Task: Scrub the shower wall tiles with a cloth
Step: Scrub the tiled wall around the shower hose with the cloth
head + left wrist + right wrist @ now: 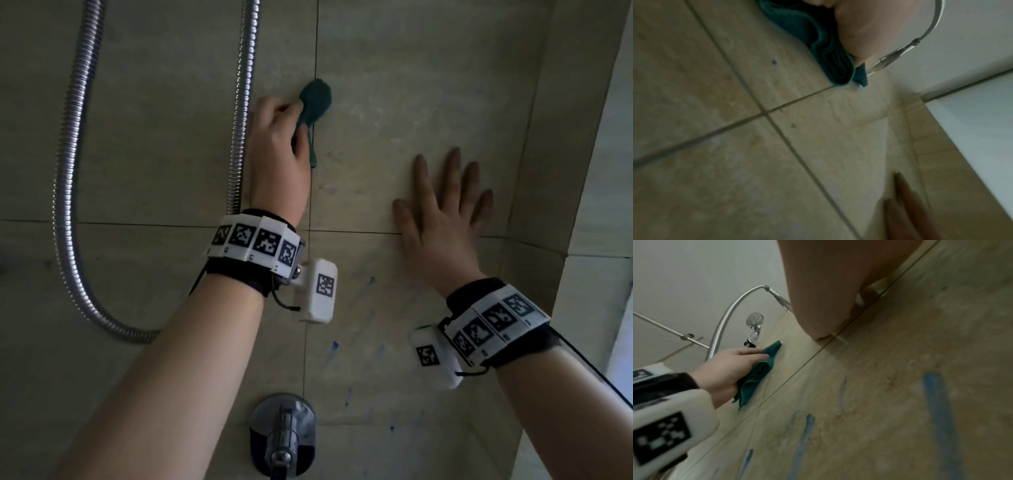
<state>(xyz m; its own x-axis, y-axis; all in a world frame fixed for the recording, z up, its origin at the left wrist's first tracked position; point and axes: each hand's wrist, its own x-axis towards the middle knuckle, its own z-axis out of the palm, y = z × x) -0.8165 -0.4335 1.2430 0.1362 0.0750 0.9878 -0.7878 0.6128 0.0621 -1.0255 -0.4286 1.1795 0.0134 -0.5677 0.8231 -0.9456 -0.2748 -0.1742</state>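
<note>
A bunched dark teal cloth (315, 102) is pressed against the beige wall tiles (428, 85), right on a vertical grout line. My left hand (277, 144) grips the cloth, fingers curled round it; the same cloth (756, 374) shows folded under that hand (729, 366) in the right wrist view, and close up as teal folds (818, 48) in the left wrist view. My right hand (445, 212) lies flat on the tile to the right and lower, fingers straight and spread, holding nothing. Blue streaks (332, 349) mark the tile below the hands, also seen as blue streaks (937, 410).
A metal shower hose (65, 178) loops down the wall left of my left hand. A chrome mixer valve (282, 435) sticks out at the bottom centre. The shower head (754, 320) hangs in its holder above. A side wall (589, 171) meets the tiled wall at the right corner.
</note>
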